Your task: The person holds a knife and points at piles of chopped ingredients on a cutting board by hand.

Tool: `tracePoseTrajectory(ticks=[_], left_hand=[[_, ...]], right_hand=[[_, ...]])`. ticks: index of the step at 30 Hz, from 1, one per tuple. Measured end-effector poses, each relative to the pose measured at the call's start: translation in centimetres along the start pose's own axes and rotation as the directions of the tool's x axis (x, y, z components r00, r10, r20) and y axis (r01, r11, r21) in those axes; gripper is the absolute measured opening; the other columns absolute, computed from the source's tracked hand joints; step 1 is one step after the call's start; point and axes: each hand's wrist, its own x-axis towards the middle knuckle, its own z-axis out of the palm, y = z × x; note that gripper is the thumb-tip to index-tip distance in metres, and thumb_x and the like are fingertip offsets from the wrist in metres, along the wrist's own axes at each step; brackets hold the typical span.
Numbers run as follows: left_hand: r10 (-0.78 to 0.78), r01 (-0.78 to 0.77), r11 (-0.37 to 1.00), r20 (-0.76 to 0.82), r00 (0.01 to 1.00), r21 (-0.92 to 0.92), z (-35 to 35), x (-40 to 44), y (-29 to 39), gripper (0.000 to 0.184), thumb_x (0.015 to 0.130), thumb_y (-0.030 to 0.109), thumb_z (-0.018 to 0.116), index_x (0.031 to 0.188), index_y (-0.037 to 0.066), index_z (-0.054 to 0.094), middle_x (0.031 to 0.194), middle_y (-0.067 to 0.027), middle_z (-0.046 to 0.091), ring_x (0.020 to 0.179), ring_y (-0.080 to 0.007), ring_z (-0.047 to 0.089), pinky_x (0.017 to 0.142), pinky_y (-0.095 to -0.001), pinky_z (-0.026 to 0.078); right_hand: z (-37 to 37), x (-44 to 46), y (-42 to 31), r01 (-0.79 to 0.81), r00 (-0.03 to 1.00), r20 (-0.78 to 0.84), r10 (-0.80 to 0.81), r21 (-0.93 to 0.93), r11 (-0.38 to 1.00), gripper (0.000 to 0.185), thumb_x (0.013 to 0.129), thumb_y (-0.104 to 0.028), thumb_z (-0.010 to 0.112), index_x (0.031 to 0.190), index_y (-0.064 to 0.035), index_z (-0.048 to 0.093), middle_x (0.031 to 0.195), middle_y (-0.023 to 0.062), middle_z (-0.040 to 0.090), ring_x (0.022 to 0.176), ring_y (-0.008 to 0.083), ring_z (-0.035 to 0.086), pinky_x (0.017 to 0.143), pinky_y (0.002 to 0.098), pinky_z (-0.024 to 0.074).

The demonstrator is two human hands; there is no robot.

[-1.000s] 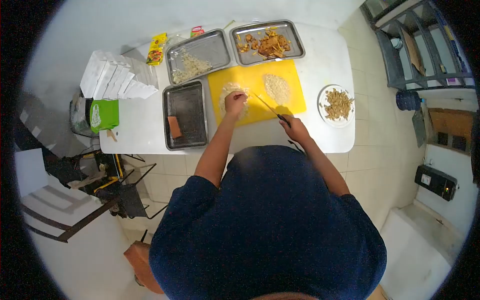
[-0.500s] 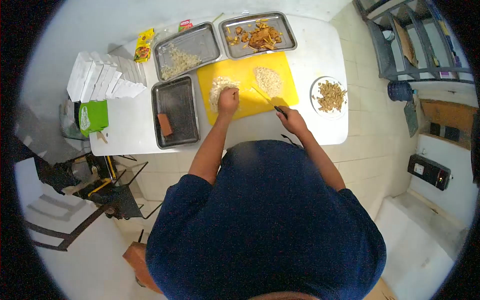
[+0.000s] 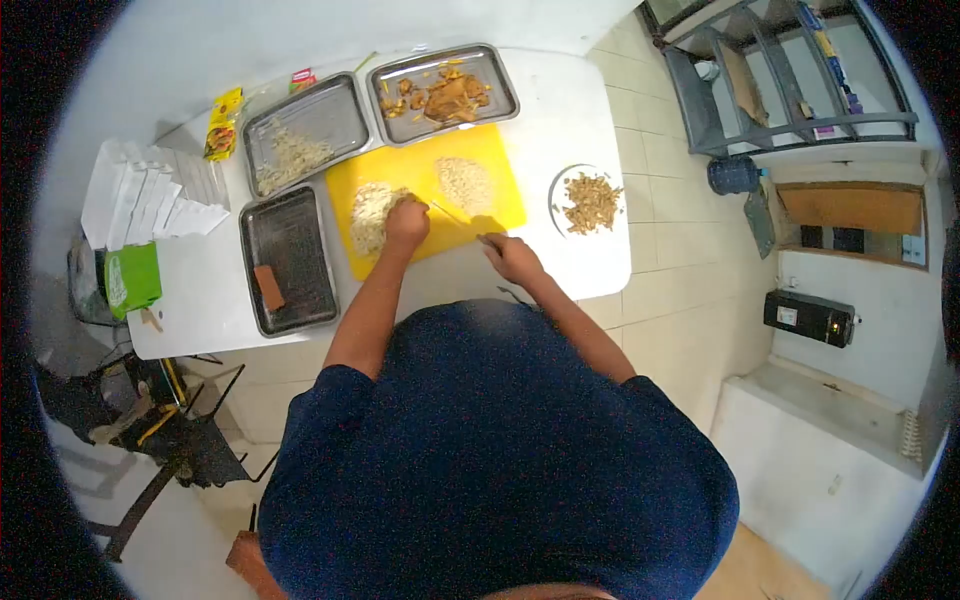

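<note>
A yellow cutting board [image 3: 440, 252] lies on the table with two pale heaps of finely chopped food. My left hand [image 3: 408, 224] is closed at the right edge of the left heap [image 3: 370, 212]; whatever its curled fingers hold is hidden. In my right hand [image 3: 516, 260], at the board's front edge, is a knife [image 3: 452, 212] gripped by its dark handle. Its blade points up and left over the board, between my left hand and the right heap [image 3: 464, 184].
Around the board on the white table [image 3: 575, 120] are a tray of pale pieces [image 3: 345, 118], a tray of browned food [image 3: 505, 92], a dark tray [image 3: 292, 240] holding a reddish-brown block [image 3: 268, 288], and a plate of brown pieces [image 3: 592, 204]. White boxes [image 3: 140, 205] stand left.
The whole scene has shifted left and slightly down in view. Relative to the board, my left hand has moved a little right, towards the heap's edge. The knife stays in my right hand.
</note>
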Motion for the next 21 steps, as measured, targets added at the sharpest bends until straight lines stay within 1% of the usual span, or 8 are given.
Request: tracePoseTrajectory(ticks=[3,4,7,10,13,16,19,21], left_hand=[[0.111,-0.108,0.993,-0.108,0.988,0.038,4.7,-0.2,-2.9,0.026,0.080,0.017,0.054,0.099,0.012,0.071,0.093,-0.0147,0.065,0.087,-0.0337,0.064,0.077,-0.0464,0.051],[0.000,-0.005,0.998,0.073,0.997,0.066,2.2,-0.2,-1.1,0.033,0.081,0.017,0.054,0.111,0.011,0.067,0.096,-0.0150,0.066,0.089,-0.0336,0.064,0.077,-0.0469,0.051],[0.067,-0.068,0.994,0.017,0.998,0.084,0.9,-1.1,-0.3,0.036,0.081,0.016,0.053,0.116,0.011,0.064,0.092,-0.0148,0.067,0.083,-0.0343,0.065,0.072,-0.0476,0.052],[0.003,-0.014,0.994,0.112,0.994,0.105,0.3,-1.1,0.2,0.040,0.081,0.013,0.052,0.120,0.012,0.061,0.087,-0.0148,0.067,0.079,-0.0341,0.065,0.071,-0.0472,0.052],[-0.021,0.010,0.994,0.107,0.994,0.108,-0.4,-1.6,1.1,0.043,0.080,0.010,0.052,0.123,0.010,0.059,0.085,-0.0151,0.068,0.078,-0.0338,0.066,0.071,-0.0459,0.053],[-0.009,-0.012,0.991,0.154,0.988,0.137,-0.7,-1.4,1.4,0.048,0.079,0.009,0.054,0.127,0.008,0.056,0.085,-0.0141,0.069,0.080,-0.0318,0.067,0.072,-0.0440,0.053],[-0.088,0.013,0.973,0.323,0.942,0.229,-1.7,-1.1,2.8,0.054,0.078,0.010,0.057,0.131,0.007,0.051,0.093,-0.0131,0.069,0.086,-0.0291,0.068,0.074,-0.0421,0.054],[-0.162,0.070,0.957,0.317,0.935,0.282,-1.4,-0.9,3.8,0.057,0.078,0.011,0.059,0.134,0.007,0.049,0.099,-0.0113,0.069,0.090,-0.0268,0.067,0.076,-0.0413,0.053]], right_hand=[[-1.5,-0.1,-2.1,-0.124,0.990,0.074,0.122,0.025,0.992,0.035,0.092,-0.026,0.055,0.119,-0.0037,0.061,0.107,0.0206,0.066,0.098,0.0380,0.063,0.086,0.0427,0.0495],[-1.1,0.1,-1.7,-0.078,0.995,0.058,0.076,0.027,0.997,0.036,0.092,-0.027,0.056,0.118,-0.0031,0.061,0.104,0.0221,0.066,0.094,0.0390,0.063,0.083,0.0436,0.0500],[-0.3,0.4,-1.3,-0.035,0.999,0.027,0.033,0.061,0.998,0.033,0.092,-0.027,0.054,0.118,-0.0087,0.061,0.098,0.0226,0.066,0.089,0.0403,0.063,0.081,0.0479,0.0506],[-0.5,0.2,-1.9,-0.021,1.000,0.019,0.020,0.014,1.000,0.031,0.092,-0.027,0.054,0.117,-0.0098,0.061,0.093,0.0224,0.066,0.086,0.0399,0.064,0.078,0.0492,0.0511],[-1.2,0.3,-3.0,-0.057,0.998,0.030,0.062,-0.137,0.989,0.033,0.091,-0.028,0.056,0.116,-0.0059,0.061,0.088,0.0223,0.067,0.081,0.0407,0.064,0.071,0.0483,0.0511],[-1.5,0.4,-3.1,-0.042,0.999,0.014,0.047,-0.247,0.968,0.033,0.091,-0.030,0.055,0.115,-0.0086,0.061,0.085,0.0210,0.067,0.078,0.0397,0.065,0.069,0.0493,0.0517],[-1.7,0.6,-3.1,-0.035,0.999,0.024,0.045,-0.314,0.949,0.035,0.091,-0.031,0.055,0.119,-0.0100,0.059,0.085,0.0204,0.066,0.076,0.0382,0.065,0.067,0.0484,0.0525],[-1.6,0.3,-3.3,-0.038,0.998,0.032,0.052,-0.340,0.940,0.037,0.091,-0.031,0.055,0.122,-0.0108,0.058,0.084,0.0198,0.066,0.075,0.0374,0.065,0.066,0.0480,0.0528]])
